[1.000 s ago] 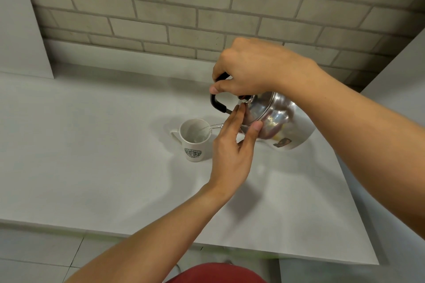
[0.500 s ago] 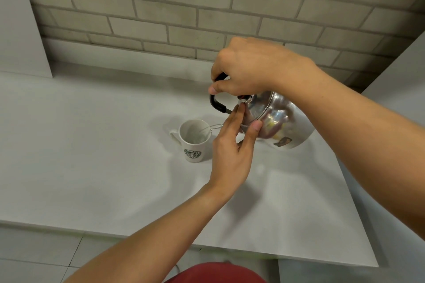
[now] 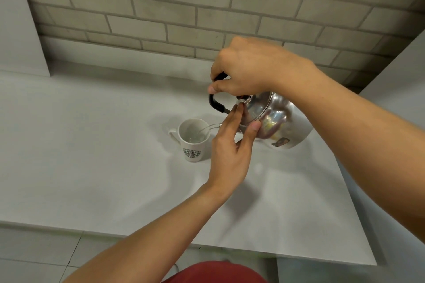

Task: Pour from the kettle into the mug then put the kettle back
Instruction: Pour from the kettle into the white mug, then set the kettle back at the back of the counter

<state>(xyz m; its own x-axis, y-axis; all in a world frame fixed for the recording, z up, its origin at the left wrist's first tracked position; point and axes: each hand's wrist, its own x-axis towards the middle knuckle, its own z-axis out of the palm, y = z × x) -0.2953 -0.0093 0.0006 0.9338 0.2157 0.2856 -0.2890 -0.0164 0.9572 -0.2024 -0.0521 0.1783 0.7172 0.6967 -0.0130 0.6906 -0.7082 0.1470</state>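
A shiny steel kettle [image 3: 276, 119] with a black handle hangs tilted to the left above the white counter [image 3: 92, 167]. My right hand [image 3: 243, 69] grips its handle from above. My left hand [image 3: 230, 145] has its fingertips pressed on the kettle's lid, thumb under the lid's rim. A thin clear stream of water runs from the spout into a white mug [image 3: 192, 140] with a green logo, which stands upright just left of the kettle. Some water shows inside the mug. The spout is hidden behind my left hand.
A brick wall [image 3: 207, 7] runs behind the counter. A grey panel [image 3: 18, 30] stands at the back left and a grey wall [image 3: 402, 76] on the right. The counter's front edge lies close to my body, with tiled floor below.
Hands, kettle and mug keep almost the same pose. The water stream continues into the mug.
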